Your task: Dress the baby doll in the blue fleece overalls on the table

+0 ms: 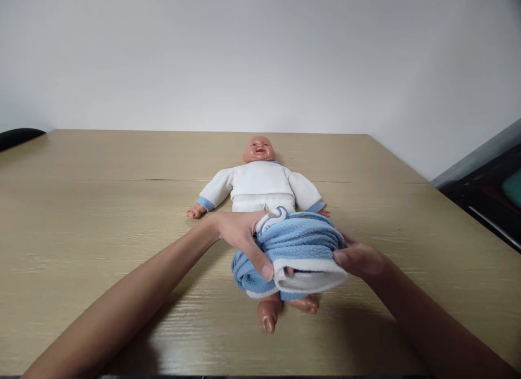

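Note:
A baby doll lies on its back on the wooden table, head away from me, in a white top with blue cuffs. Blue trousers with a white waistband are bunched over its legs, and its bare feet stick out below. My left hand grips the trousers' left side, thumb pressed on the white band. My right hand pinches the right side of the same band. Both hands are closed on the cloth.
A plain white wall rises behind the table. A dark chair back shows at the far left edge. Dark furniture with a teal object stands off the table's right side.

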`<state>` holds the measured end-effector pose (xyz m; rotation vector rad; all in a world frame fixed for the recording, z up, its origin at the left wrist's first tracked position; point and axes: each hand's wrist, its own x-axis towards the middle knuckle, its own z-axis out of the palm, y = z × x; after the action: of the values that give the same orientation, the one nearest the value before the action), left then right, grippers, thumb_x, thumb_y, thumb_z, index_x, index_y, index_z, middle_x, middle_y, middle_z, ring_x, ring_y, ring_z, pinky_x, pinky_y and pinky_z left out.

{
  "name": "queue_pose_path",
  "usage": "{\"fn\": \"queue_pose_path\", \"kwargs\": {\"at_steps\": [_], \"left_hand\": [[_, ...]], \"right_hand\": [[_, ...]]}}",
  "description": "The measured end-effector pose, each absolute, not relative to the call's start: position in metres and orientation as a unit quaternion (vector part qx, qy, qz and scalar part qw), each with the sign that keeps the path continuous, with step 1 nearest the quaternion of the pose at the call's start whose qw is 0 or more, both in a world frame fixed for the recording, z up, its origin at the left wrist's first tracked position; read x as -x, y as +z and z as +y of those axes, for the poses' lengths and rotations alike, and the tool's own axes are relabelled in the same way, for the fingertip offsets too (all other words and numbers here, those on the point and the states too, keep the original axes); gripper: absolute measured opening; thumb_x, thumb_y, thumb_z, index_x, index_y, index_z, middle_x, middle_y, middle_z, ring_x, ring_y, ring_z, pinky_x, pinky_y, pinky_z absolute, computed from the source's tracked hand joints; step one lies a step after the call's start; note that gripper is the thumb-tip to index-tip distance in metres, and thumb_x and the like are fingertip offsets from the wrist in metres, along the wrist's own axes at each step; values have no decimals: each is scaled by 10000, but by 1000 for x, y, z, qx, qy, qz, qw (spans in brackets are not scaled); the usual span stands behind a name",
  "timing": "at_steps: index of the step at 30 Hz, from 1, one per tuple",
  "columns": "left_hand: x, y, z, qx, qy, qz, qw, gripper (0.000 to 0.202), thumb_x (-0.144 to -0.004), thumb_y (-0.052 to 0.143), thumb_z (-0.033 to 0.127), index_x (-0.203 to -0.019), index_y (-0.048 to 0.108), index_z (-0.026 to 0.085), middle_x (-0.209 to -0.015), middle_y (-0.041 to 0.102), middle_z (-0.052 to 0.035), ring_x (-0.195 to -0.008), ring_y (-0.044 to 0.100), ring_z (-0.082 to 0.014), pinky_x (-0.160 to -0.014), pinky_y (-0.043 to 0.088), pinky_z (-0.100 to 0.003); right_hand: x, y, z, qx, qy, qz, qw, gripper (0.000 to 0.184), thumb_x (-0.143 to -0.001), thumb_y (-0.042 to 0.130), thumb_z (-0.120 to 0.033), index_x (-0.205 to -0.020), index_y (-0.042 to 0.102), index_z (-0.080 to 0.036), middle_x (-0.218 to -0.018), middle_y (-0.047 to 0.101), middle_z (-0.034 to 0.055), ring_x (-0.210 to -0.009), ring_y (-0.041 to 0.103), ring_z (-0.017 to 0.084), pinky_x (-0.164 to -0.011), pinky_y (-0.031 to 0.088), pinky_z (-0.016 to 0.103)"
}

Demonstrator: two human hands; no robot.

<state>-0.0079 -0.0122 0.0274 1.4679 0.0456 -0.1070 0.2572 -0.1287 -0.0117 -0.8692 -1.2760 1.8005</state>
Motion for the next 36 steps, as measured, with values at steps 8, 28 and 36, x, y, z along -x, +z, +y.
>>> {"fn": "queue_pose_path", "kwargs": {"at_steps": [8, 28, 36], "left_hand": [[6, 27, -10, -714, -2, 52, 698, 971, -682, 1026, 473, -1542, 636, 248, -1431, 756, -111, -1339, 708, -360, -1173, 586, -467], [5, 15, -11, -651, 15, 70, 756, 307, -705, 957, 342, -874, 787, 151, -853, 769, -30, -792, 701, -172, -820, 584, -270], [-7, 34, -31, -795, -7, 80, 602, 241, -904, 773, 332, -1089, 794, 179, -1120, 807, -40, -1090, 736, -244, -1023, 571, -358]], "right_hand": [[-257, 6, -121, 279, 695, -586, 311, 785, -750, 968, -519, -1395, 703, -158, -1169, 817, 119, -1149, 754, 330, -923, 598, 365], [-187, -7, -197, 604, 449, -427, 502, 514, -896, 799, -482, -1345, 735, -240, -1295, 812, 92, -1197, 746, 341, -1049, 608, 442], [-155, -26, -227, 658, 327, -395, 552, 530, -926, 713, -432, -1414, 695, -225, -1342, 797, 112, -1257, 747, 350, -1075, 613, 440]]}}
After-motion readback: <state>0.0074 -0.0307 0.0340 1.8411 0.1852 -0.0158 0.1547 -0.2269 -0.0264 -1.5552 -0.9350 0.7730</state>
